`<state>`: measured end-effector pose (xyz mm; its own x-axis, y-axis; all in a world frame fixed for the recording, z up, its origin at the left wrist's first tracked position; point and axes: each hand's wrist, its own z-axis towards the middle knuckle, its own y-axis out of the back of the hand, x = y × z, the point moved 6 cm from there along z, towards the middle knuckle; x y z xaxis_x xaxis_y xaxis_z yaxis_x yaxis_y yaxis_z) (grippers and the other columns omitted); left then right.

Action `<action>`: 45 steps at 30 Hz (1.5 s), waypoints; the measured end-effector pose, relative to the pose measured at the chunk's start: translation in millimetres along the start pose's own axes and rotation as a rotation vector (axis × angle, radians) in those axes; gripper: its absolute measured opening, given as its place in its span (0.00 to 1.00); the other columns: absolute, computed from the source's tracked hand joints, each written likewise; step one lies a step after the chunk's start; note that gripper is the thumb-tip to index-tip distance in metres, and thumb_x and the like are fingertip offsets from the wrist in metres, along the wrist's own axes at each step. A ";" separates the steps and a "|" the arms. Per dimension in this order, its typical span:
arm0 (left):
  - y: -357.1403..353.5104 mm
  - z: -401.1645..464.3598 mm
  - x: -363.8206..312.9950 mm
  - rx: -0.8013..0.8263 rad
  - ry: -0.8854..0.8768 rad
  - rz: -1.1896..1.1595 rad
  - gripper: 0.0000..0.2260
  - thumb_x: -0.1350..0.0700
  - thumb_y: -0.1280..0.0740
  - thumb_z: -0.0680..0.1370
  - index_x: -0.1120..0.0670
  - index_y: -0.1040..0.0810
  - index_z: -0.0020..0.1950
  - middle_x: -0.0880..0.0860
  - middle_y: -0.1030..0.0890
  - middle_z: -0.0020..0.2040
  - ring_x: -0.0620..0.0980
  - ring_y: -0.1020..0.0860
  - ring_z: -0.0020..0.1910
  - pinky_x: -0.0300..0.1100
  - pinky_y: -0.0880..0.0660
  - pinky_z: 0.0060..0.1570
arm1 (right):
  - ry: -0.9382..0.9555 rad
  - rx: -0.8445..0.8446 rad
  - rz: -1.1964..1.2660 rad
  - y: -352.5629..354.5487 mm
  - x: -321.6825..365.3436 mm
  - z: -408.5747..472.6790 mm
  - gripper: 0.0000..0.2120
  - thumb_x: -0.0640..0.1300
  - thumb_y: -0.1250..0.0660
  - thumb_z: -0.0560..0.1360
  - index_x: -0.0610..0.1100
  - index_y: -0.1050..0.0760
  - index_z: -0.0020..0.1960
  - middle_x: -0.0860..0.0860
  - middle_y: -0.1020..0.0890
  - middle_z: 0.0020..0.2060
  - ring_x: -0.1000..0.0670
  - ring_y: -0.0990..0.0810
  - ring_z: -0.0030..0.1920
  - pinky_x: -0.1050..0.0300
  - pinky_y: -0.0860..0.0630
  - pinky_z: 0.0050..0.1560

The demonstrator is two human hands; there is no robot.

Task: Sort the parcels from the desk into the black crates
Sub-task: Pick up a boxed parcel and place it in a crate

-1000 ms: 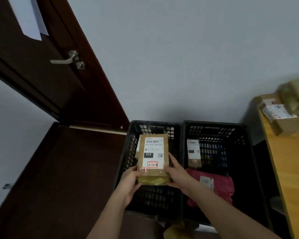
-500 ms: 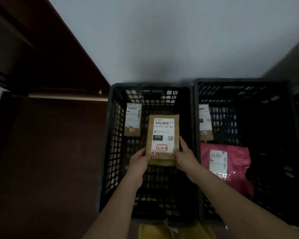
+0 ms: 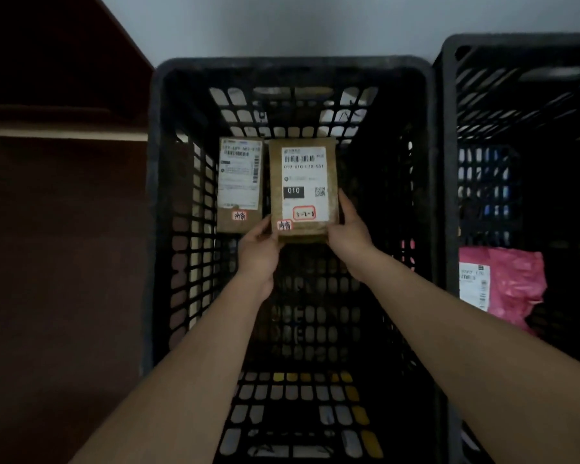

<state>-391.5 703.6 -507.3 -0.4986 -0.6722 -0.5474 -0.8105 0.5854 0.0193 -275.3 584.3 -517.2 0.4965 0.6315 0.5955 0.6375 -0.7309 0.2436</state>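
Brown cardboard parcel (image 3: pixel 302 189), label up, long axis running away from the wearer, is gripped at its near corners by left hand (image 3: pixel 258 249) and right hand (image 3: pixel 349 229). It sits inside the left black crate (image 3: pixel 158 195), beside another parcel (image 3: pixel 239 184). Grey wall (image 3: pixel 282 25) behind.

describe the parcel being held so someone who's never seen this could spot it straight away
Look into the left black crate, the one both arms reach into. Near its far end two brown parcels sit side by side. The held parcel is the right-hand, larger one, gripped by the left hand and right hand, its label showing a black "010" box and a red-outlined sticker, unlike the smaller parcel.
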 end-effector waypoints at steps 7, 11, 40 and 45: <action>7.5 7.8 -0.3 -0.196 -0.085 0.070 0.18 0.70 0.39 0.78 0.53 0.24 0.64 0.52 0.20 0.54 0.47 0.21 0.54 0.41 0.24 0.58 | 0.063 -0.053 -0.170 -4.7 15.8 3.3 0.33 0.41 0.39 0.82 0.63 0.48 0.78 0.45 0.42 0.75 0.44 0.38 0.74 0.52 0.38 0.73; 5.4 -2.0 -4.9 -0.210 -0.072 0.011 0.17 0.69 0.39 0.79 0.53 0.25 0.63 0.50 0.21 0.50 0.47 0.22 0.56 0.41 0.27 0.61 | 0.055 0.011 -0.192 -4.1 25.7 -6.2 0.35 0.41 0.36 0.80 0.61 0.50 0.79 0.46 0.36 0.75 0.44 0.35 0.73 0.47 0.34 0.73; -77.3 -288.2 -155.6 0.204 -0.769 1.783 0.44 0.38 0.37 0.78 0.42 0.70 0.77 0.52 0.71 0.78 0.61 0.67 0.77 0.63 0.60 0.74 | 0.393 -0.363 -0.953 161.9 128.6 -329.2 0.46 0.51 0.34 0.78 0.63 0.70 0.76 0.50 0.69 0.78 0.39 0.70 0.77 0.35 0.70 0.71; -158.3 -352.5 -155.4 0.276 -0.930 1.832 0.42 0.41 0.37 0.80 0.43 0.68 0.78 0.53 0.70 0.78 0.61 0.65 0.77 0.62 0.59 0.74 | 0.306 -0.553 -0.826 245.4 111.4 -381.7 0.45 0.46 0.36 0.79 0.64 0.68 0.77 0.50 0.68 0.78 0.40 0.70 0.77 0.34 0.66 0.74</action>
<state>-294.1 555.6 -130.4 -0.1551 0.9647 -0.2129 0.4341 0.2602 0.8625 -288.4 376.5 -98.9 -0.1921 0.9532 0.2336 0.3134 -0.1660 0.9350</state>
